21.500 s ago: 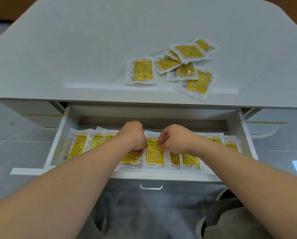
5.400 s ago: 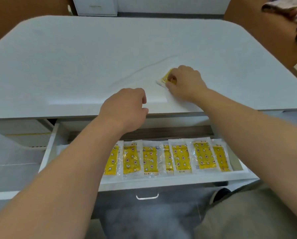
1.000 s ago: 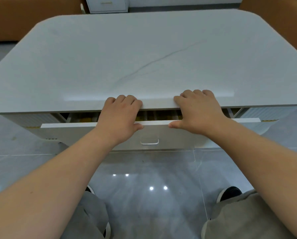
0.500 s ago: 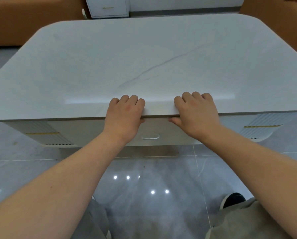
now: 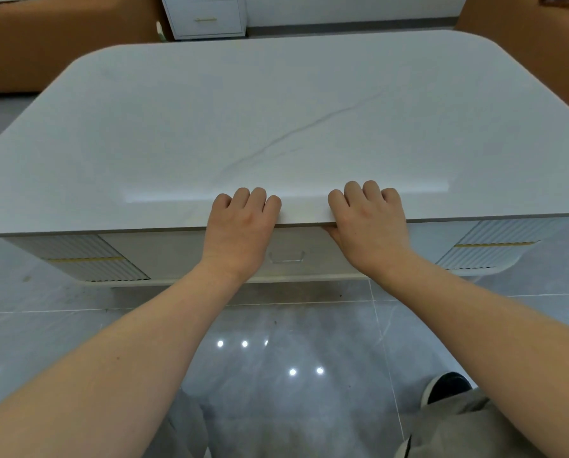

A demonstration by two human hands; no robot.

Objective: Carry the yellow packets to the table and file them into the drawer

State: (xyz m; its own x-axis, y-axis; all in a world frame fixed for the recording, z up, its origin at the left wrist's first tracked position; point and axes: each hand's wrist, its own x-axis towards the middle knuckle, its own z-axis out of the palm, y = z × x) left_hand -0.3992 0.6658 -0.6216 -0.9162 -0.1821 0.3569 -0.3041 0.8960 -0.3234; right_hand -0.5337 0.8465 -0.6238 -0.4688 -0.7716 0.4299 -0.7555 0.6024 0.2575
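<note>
Left hand (image 5: 242, 226) and right hand (image 5: 369, 223) both hook bent fingers over the front edge of the table (image 5: 276, 127), holding nothing else. The drawer (image 5: 174, 256) sits closed right under that edge, its handle (image 5: 285, 257) between the wrists and equally near both (packets unseen, presumably inside).

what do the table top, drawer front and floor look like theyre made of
Table top: stone or a stone-look slab, matte white, judging by the thin grey vein across it.
Drawer front: probably painted board, smooth off-white satin, no grain showing. Its handle could be clear plastic or thin metal.
Floor: glossy grey tile, with grout lines and mirrored lights.
</note>
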